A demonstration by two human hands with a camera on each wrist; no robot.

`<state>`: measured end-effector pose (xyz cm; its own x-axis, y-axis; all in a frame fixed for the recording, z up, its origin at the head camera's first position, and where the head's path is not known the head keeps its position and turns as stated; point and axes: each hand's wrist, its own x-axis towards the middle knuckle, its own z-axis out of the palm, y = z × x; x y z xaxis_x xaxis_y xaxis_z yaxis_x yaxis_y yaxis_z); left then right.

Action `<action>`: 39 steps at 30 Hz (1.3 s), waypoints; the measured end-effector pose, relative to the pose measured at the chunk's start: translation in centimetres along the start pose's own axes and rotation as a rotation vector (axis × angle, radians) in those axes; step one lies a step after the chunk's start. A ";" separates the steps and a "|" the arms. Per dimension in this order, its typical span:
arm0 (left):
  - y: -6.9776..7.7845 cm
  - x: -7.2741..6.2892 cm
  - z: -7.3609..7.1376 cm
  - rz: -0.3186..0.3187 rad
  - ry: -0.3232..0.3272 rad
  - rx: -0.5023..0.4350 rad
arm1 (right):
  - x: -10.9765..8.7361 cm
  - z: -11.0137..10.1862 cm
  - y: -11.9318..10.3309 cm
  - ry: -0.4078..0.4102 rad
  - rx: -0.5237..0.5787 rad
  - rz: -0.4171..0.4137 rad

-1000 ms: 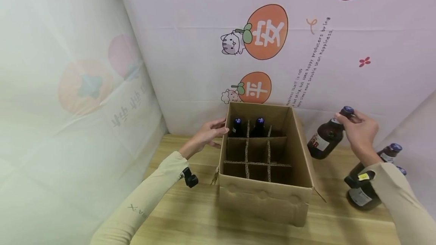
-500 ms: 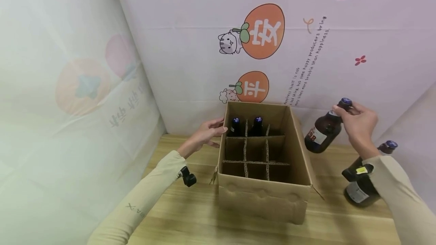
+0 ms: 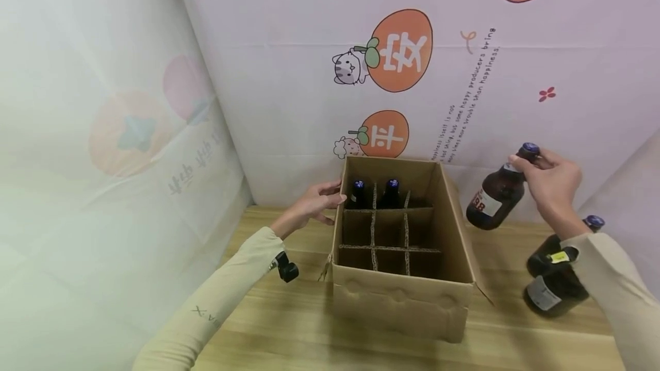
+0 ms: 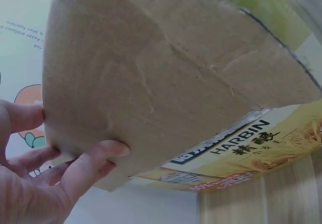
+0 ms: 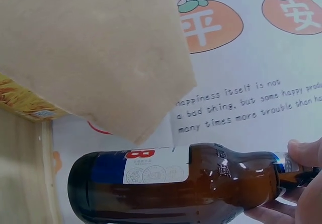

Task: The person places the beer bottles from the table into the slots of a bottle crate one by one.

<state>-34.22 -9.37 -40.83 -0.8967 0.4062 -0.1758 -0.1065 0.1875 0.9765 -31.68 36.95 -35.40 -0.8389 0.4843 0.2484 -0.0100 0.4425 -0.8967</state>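
A brown glass beer bottle (image 3: 498,198) with a blue cap hangs tilted to the right of the cardboard box (image 3: 399,308). My right hand (image 3: 556,185) grips it by the neck; in the right wrist view, the bottle (image 5: 216,176) lies across the lower part, its label showing. My left hand (image 3: 313,205) rests against the outside of the box's left wall near the back corner. Fingers of the left hand (image 4: 55,183) touch the bare cardboard flap (image 4: 151,68) in the left wrist view. Two capped bottles (image 3: 392,192) stand in the box's back-row compartments.
Cardboard dividers (image 3: 389,248) split the box into compartments. On the wooden table (image 3: 281,325), further bottles (image 3: 554,291) stand at the right, partly behind the right sleeve. A printed cloth (image 3: 289,73) hangs behind, and a white sheet (image 3: 103,233) along the left.
The right hand has raised the bottle higher off the table, beside the box's right wall. The left hand stays at the box's left wall.
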 end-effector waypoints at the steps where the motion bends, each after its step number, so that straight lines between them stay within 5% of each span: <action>1: 0.0 0.0 0.0 -0.001 0.002 0.002 | 0.0 0.0 -0.2 0.000 0.007 -0.003; 18: -0.6 0.3 0.5 0.009 -0.001 -0.012 | -0.4 -0.3 -5.1 -0.029 0.096 -0.132; 25: -0.4 0.2 0.3 0.021 0.013 -0.024 | -0.5 0.0 -7.1 -0.087 0.244 -0.127; 30: -0.4 0.4 0.3 0.018 -0.006 -0.025 | -0.5 0.0 -7.9 -0.093 0.197 -0.150; 39: -0.4 -0.1 0.0 0.021 0.009 -0.013 | -1.2 0.3 -9.3 -0.074 0.446 -0.184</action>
<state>-34.15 -9.49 -41.18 -0.9024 0.4022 -0.1543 -0.0932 0.1673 0.9815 -30.74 32.06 -27.43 -0.8377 0.3662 0.4052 -0.3805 0.1410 -0.9140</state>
